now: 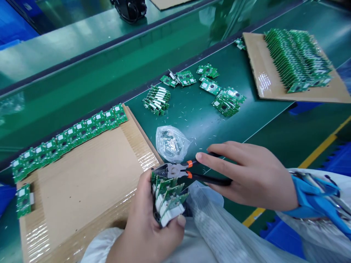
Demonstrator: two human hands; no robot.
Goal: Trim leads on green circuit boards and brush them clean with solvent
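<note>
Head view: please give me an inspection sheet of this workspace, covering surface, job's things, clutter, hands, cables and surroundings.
Surface: green bench, bearing left cardboard and right cardboard.
Job's things: held boards; pliers, jaws at those boards; board row along left cardboard's far edge; packed boards on right cardboard; loose boards on the bench.
Clutter: fine slivers; clear plastic bag.
Hands: left hand grips the boards; right hand grips the pliers.
Cables: cannot tell whether the black object has one.
Surroundings: yellow floor line; blue bins.
</note>
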